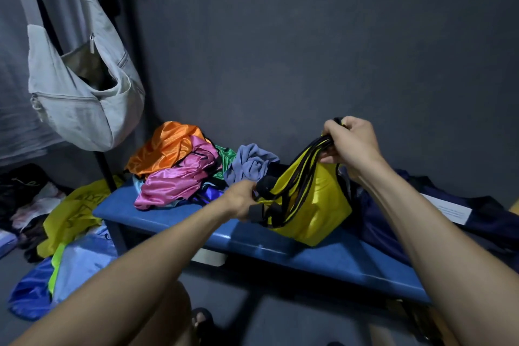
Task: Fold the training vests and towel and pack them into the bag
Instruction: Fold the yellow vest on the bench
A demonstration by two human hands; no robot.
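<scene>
- Yellow vest [314, 205] with black trim is over the blue bench [323, 255], right of the clothes pile, its lower end resting on the bench top.
- My right hand [351, 143] is curled tight round the bunched black-edged top of the vest, holding it up; highest point of the garment.
- My left hand [241, 199] grips the vest's lower left edge at the black trim, fingers closed on fabric.
- Long axis runs diagonal: from low-left at my left hand up to high-right at my right hand. Body of the vest sags below that line, toward me.
- Pile on the bench, left of the vest: orange vest [165, 146] on top at the back, pink vest [179, 177] in front of it, green vest [226, 159] poking out behind, grey-blue towel [252, 163] crumpled just beside the yellow vest.
- Dark navy bag [477, 219] lies on the bench to the right, partly behind my right forearm; a white label on it.
- Grey sling bag [84, 93] hangs on the rack upper left, well apart.
- More fabric on the floor left of the bench: yellow-green piece [73, 213], blue piece [81, 261].
</scene>
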